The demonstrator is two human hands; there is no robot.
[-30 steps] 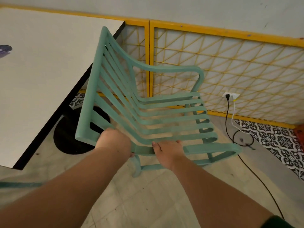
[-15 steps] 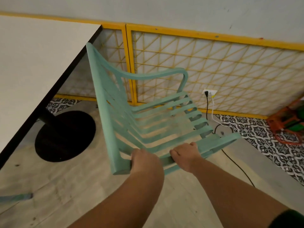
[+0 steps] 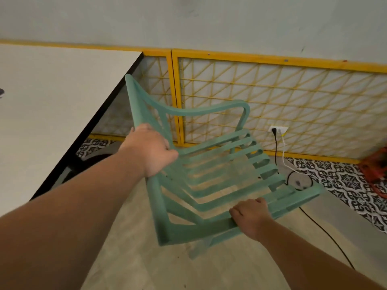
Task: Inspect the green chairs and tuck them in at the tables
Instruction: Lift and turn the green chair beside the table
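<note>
1 green chair (image 3: 201, 228) tilted, left hand (image 3: 149, 151) now gripping higher on backrest, right hand (image 3: 250, 216) gripping armrest

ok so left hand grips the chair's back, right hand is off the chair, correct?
Not quite. The right hand is on the chair too, its fingers curled round the near arm. The left hand does grip the back. The head view shows both.

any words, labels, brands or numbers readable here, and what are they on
None can be read.
The green chair, the white table and the wall socket show no lettering.
A dark mark at the table's left edge is cut off by the frame, too little to tell if it is text.
</note>
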